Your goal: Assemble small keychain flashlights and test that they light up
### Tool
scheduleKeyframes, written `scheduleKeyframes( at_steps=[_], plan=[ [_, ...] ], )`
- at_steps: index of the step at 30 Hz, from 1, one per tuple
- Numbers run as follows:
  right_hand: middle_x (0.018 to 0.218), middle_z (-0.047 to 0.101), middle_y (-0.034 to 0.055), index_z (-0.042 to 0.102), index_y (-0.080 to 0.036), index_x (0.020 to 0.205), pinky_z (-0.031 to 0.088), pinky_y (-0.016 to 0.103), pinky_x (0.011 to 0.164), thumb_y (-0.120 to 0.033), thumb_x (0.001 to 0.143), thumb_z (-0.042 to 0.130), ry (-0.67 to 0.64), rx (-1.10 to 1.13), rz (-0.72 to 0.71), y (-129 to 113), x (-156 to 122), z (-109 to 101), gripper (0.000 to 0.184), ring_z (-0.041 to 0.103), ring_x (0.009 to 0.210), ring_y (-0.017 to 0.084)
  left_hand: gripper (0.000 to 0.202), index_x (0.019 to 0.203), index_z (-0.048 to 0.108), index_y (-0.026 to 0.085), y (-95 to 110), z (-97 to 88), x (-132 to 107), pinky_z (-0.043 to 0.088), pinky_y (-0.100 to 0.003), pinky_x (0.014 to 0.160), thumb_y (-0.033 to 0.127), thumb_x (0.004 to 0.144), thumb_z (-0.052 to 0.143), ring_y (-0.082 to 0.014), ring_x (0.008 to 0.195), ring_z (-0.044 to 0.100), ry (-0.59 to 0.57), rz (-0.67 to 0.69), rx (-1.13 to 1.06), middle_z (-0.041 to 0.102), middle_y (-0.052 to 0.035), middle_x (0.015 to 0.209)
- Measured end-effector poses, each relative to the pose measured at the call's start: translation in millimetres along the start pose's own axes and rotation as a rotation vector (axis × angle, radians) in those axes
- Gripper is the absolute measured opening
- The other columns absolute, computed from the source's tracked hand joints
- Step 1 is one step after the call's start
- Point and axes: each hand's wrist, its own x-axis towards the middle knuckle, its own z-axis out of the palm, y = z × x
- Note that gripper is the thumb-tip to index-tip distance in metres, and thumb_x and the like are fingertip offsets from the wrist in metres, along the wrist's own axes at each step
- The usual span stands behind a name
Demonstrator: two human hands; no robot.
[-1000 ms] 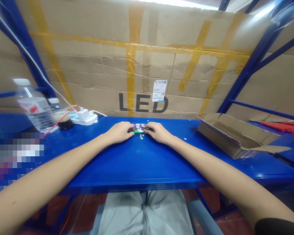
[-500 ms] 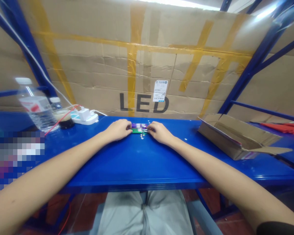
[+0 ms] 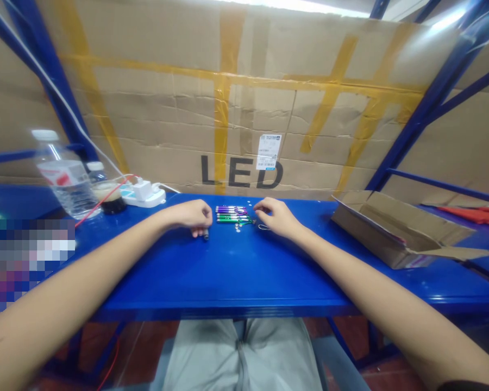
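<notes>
Both hands on the blue table (image 3: pixel 228 271), one at each end of a row of tubes (image 3: pixel 231 214)
My left hand (image 3: pixel 189 213) is curled, fingertips at a small dark cylinder (image 3: pixel 206 235); pinched or only touched, unclear. My right hand (image 3: pixel 276 215) lies loose, just beside a metal ring (image 3: pixel 263 226). Tubes purple and green, side by side. Cardboard box (image 3: pixel 391 228) well right, water bottle (image 3: pixel 65 182) far left
</notes>
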Motion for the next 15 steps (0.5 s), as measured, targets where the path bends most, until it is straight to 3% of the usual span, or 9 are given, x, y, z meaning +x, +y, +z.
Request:
scheduleKeyframes(
  at_steps=[4, 8, 12, 15],
  plan=[
    [0.092, 0.067, 0.0069, 0.069, -0.017, 0.097, 0.05, 0.033, 0.081, -0.011, 0.089, 0.055, -0.042, 0.009, -0.22, -15, -5, 2, 0.017, 0.062, 0.086, 0.019, 0.007, 0.073, 0.064, 0.015, 10, 12.1, 1, 0.054, -0.026, 0.062, 0.015, 0.071, 0.057, -0.0146, 0.059, 0.068, 0.072, 0.103, -0.251, 0.072, -0.0044, 0.07],
    [0.098, 0.065, 0.0107, 0.068, -0.017, 0.101, 0.049, 0.037, 0.087, -0.012, 0.091, 0.051, -0.165, -0.057, -0.396, -37, -13, 8, 0.02, 0.06, 0.095, 0.022, 0.011, 0.075, 0.066, 0.014, 14, 20.7, 0, 0.052, -0.025, 0.058, 0.015, 0.074, 0.055, -0.0153, 0.055, 0.066, 0.128, 0.086, -0.063, 0.068, -0.0023, 0.063],
    [0.103, 0.065, 0.0109, 0.068, -0.018, 0.1, 0.048, 0.037, 0.091, -0.01, 0.089, 0.05, -0.246, -0.082, -0.393, -51, -17, 10, 0.023, 0.06, 0.098, 0.023, 0.016, 0.09, 0.066, 0.016, 16, 25.2, -2, 0.045, -0.024, 0.049, 0.024, 0.078, 0.061, -0.0131, 0.05, 0.059, 0.178, 0.227, 0.032, 0.064, 0.0007, 0.064],
    [0.091, 0.066, 0.0074, 0.067, -0.017, 0.088, 0.049, 0.033, 0.082, -0.007, 0.082, 0.052, -0.336, -0.027, -0.325, -51, -14, -1, 0.02, 0.06, 0.084, 0.02, 0.018, 0.087, 0.065, 0.016, 18, 27.6, 0, 0.044, -0.024, 0.049, 0.034, 0.084, 0.061, -0.0124, 0.05, 0.057, 0.161, 0.282, -0.04, 0.064, -0.0009, 0.064]
  ],
)
